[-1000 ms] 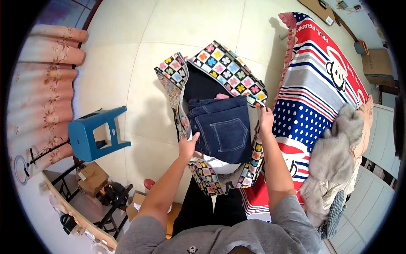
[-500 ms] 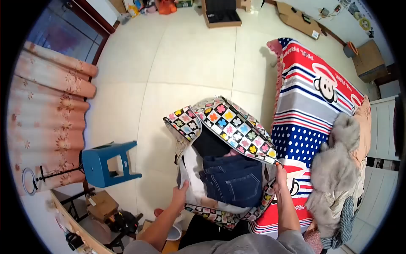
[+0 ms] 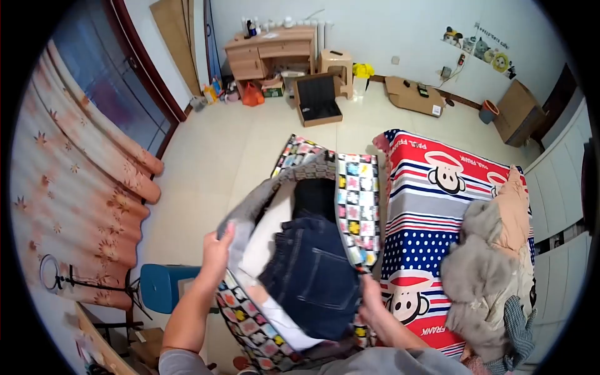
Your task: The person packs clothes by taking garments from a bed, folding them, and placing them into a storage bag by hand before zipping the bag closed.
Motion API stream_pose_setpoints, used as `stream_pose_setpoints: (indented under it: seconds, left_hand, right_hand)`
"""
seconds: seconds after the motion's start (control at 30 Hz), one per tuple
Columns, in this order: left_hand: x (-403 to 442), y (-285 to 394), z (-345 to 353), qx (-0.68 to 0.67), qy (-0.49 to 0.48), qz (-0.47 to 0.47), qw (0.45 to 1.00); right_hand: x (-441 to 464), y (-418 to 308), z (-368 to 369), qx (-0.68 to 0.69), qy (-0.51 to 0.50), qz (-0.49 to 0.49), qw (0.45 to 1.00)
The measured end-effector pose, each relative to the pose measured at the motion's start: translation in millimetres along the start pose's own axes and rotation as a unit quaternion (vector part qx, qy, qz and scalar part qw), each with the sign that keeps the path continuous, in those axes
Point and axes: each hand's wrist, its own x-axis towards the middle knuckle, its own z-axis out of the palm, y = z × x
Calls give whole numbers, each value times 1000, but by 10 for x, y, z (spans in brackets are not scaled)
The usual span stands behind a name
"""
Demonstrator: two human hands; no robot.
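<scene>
A large storage bag [image 3: 359, 200] with a colourful flower-and-check pattern hangs open in front of me. Folded dark blue jeans [image 3: 312, 278] lie inside, beside a white cloth [image 3: 264, 240] and a black garment [image 3: 314, 199]. My left hand [image 3: 217, 255] is closed on the left side of the opening, where the grey lining shows. On the opposite side, my right hand [image 3: 371, 296] grips the bag's edge near an orange zipper pull. Some of its fingers are hidden behind the fabric.
To the right is a bed [image 3: 415, 215] with a grey furry garment [image 3: 478, 269] on it. A blue stool [image 3: 164, 284] and a ring light [image 3: 50, 272] stand at left. Farther off are an open carton [image 3: 319, 103] and a wooden desk [image 3: 272, 53].
My view has tilted up, bringing the desk and far wall in. My left hand has moved left and up with its edge, and the bag's mouth is spread wider. My right hand still holds its side.
</scene>
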Motion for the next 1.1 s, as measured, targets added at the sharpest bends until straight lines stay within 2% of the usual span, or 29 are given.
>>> stream_pose_setpoints:
  seconds: [0.07, 0.13, 0.17, 0.23, 0.3, 0.33, 0.4, 0.5, 0.6, 0.67, 0.7, 0.73, 0.83, 0.97, 1.0, 1.07, 1.1]
  left_hand:
    - [3, 211, -209, 34, 10, 14, 999]
    - [-31, 490, -379, 79, 106, 118, 984]
    - [-75, 653, -514, 76, 107, 125, 983]
    - [-197, 993, -842, 261, 76, 128, 954]
    - [-348, 1230, -989, 308, 71, 182, 931]
    - [-466, 1358, -1011, 340, 58, 198, 917]
    - [-672, 1428, -1022, 333, 45, 196, 921]
    - [-814, 1425, -1002, 281, 26, 173, 944]
    - [-984, 1325, -634, 203, 60, 139, 967]
    - [-796, 796, -681, 325, 82, 210, 918]
    - [-785, 762, -572, 304, 87, 130, 940]
    - [-798, 808, -465, 284, 94, 46, 953]
    - [-597, 951, 96, 279, 147, 46, 948]
    - [-161, 1339, 805, 222, 181, -9, 958]
    - [-19, 1468, 1013, 222, 181, -6, 958]
    - [240, 1647, 1372, 193, 219, 78, 953]
    - [326, 1770, 1489, 200, 201, 85, 955]
  right_hand:
    - [-57, 170, 183, 11, -82, 46, 996]
    - [-358, 121, 404, -30, -155, 77, 984]
    - [-547, 68, 463, -48, -188, 96, 976]
    - [-909, 6, 515, -89, -238, 101, 962]
    - [-1245, -18, 527, -124, -274, 84, 950]
    - [-1331, -5, 464, -122, -337, 93, 929]
    - [-1526, -139, 375, -154, -393, 72, 904]
    - [-1619, -436, 261, -174, -428, 111, 880]
    - [-1206, -507, 197, -136, -447, 118, 876]
    - [-843, -500, 177, -107, -395, 32, 912]
    - [-670, -552, 174, -117, -381, 14, 917]
    - [-544, -696, 180, -109, -387, 82, 912]
    - [39, -1028, 293, -125, -415, 54, 899]
    - [796, -1767, 484, -114, -477, 113, 864]
    - [932, -1985, 556, -112, -479, 110, 864]
    - [1186, -2305, 731, -161, -504, 24, 848]
    - [1272, -2497, 796, -162, -508, 30, 845]
